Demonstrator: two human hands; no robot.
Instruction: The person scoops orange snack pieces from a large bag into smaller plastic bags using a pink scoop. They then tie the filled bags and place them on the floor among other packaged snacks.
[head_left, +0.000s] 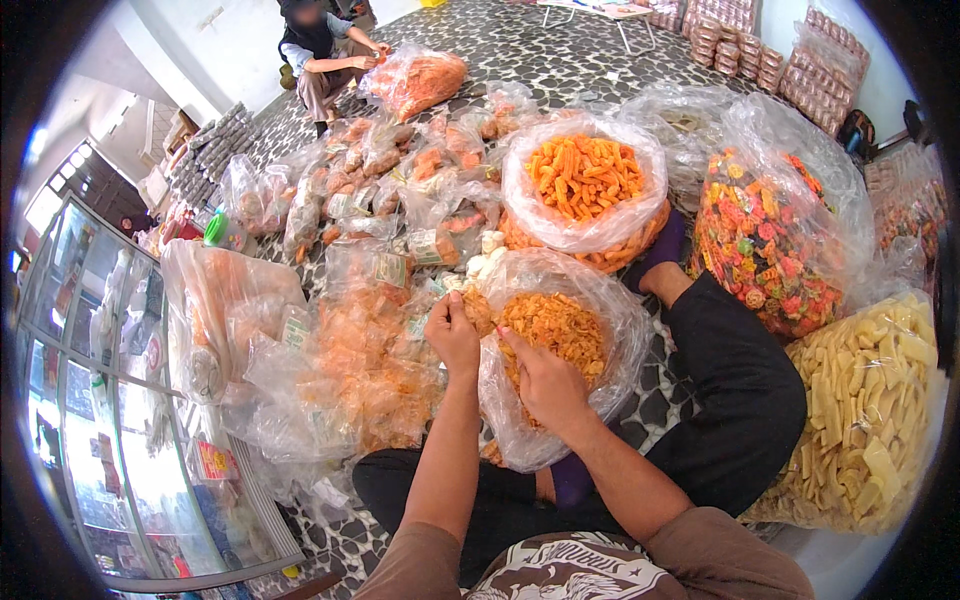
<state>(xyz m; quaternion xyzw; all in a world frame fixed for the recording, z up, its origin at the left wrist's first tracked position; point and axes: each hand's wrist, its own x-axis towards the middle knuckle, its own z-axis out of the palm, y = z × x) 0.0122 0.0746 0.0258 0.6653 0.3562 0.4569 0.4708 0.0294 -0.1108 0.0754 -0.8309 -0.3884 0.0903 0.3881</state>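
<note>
In front of me a large clear plastic bag (625,300) stands open, full of orange-brown chips (560,335). At its left rim my left hand (455,335) pinches the top of a small clear bag of chips (480,312). My right hand (545,380) is over the large bag, its forefinger reaching to the small bag's lower side. Its other fingers are curled in, and a thin reddish strip shows by the fingertip; what it grips is too small to make out. Left of my hands lies a heap of filled small bags (370,340).
Beyond stands an open bag of orange puffed sticks (585,175). At right are a bag of colourful snacks (765,240) and a bag of pale yellow strips (860,410). A glass display case (110,420) is at left. Another person (320,55) handles an orange-filled bag (415,80) at the back.
</note>
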